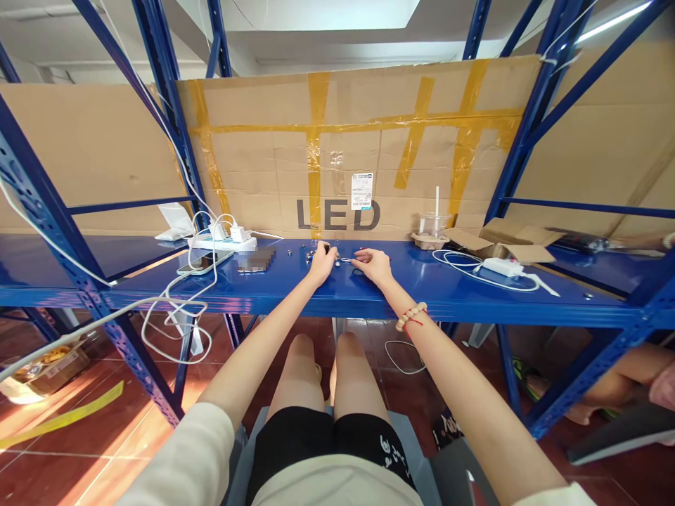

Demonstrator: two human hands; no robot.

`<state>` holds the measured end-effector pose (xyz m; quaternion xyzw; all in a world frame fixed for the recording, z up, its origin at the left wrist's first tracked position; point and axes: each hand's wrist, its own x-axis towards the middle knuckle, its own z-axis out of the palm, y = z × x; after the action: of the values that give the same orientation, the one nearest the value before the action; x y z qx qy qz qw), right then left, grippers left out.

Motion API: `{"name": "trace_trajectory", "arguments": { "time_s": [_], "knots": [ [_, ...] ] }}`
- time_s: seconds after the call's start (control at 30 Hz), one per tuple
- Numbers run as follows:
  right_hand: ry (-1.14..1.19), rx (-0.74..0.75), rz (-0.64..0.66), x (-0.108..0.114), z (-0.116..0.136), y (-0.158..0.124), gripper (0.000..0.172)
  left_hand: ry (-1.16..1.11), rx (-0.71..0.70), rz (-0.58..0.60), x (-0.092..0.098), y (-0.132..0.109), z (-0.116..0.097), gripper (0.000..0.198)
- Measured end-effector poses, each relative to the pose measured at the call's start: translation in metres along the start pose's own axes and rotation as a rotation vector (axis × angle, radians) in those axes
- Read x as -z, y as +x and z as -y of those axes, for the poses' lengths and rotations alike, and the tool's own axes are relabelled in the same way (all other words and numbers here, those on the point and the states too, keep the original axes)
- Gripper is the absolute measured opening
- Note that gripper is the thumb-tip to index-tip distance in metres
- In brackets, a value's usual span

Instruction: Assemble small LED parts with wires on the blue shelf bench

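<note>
My left hand (323, 263) is over the blue shelf top (279, 288), its fingers curled in a pinch. Whatever they hold is too small to name. Just right of it, my right hand (374, 266) pinches a thin silvery tool (344, 260) between thumb and fingers; its tip points toward the left hand. A dark loop (358, 273) shows below the right fingers, and I cannot tell whether it belongs to the tool. Several small shiny metal pieces (309, 254) lie around the left hand.
At left are a power strip (224, 242) with plugs, a phone (203, 263), a blurred dark item (256, 260) and looping white cables (174, 302). A plastic cup (433, 225) with a straw, an open carton (500, 242) and a white charger (503, 267) stand right. Cardboard (253, 169) closes the back.
</note>
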<state>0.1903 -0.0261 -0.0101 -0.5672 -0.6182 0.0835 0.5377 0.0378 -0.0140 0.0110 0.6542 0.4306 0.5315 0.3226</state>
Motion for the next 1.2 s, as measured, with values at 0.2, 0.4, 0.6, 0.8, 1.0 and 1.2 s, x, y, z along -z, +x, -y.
{"name": "trace_trajectory", "arguments": {
  "time_s": [0.2, 0.4, 0.6, 0.8, 1.0, 1.2],
  "knots": [
    [0.128, 0.009, -0.135, 0.003, 0.012, -0.001, 0.023, -0.025, -0.042, 0.064, -0.003, 0.001, 0.003, 0.015],
    [0.277, 0.026, -0.065, 0.001, 0.010, 0.001, 0.031, 0.052, -0.229, 0.201, -0.001, -0.003, 0.000, 0.018],
    [0.345, 0.114, 0.024, 0.003, 0.007, 0.001, 0.028, 0.084, -0.310, 0.290, -0.002, 0.001, 0.004, 0.012],
    [0.364, 0.088, 0.055, 0.000, 0.002, 0.004, 0.025, 0.029, -0.267, 0.269, -0.004, 0.005, 0.014, 0.015],
    [0.318, 0.103, 0.053, 0.001, 0.006, 0.002, 0.030, 0.069, -0.330, 0.278, -0.002, 0.006, 0.012, 0.014],
    [0.440, 0.022, 0.075, -0.001, 0.005, 0.002, 0.030, 0.121, -0.378, 0.264, -0.001, 0.007, 0.011, 0.019]
  ]
}}
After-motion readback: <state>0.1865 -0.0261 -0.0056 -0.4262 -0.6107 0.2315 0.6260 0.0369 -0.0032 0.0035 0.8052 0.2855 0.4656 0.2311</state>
